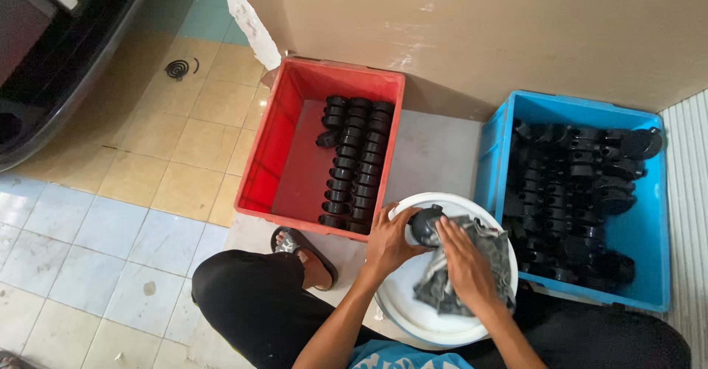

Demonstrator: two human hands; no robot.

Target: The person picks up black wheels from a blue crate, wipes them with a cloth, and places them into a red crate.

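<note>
part: small black round fitting, held over the white bucket between the two crates.
risk: it looks slick; a loose pinch could drop it into the bucket.
left hand: fingers curled, gripping the part.
right hand: pressed down, clutching a grey rag against it.
red crate: left of bucket, parts in rows.
blue crate: right of bucket, parts heaped.

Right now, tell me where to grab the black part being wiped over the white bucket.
Grip the black part by its rounded left side, coming from the left, as the left hand does. The right hand and grey rag cover its right side.
</note>
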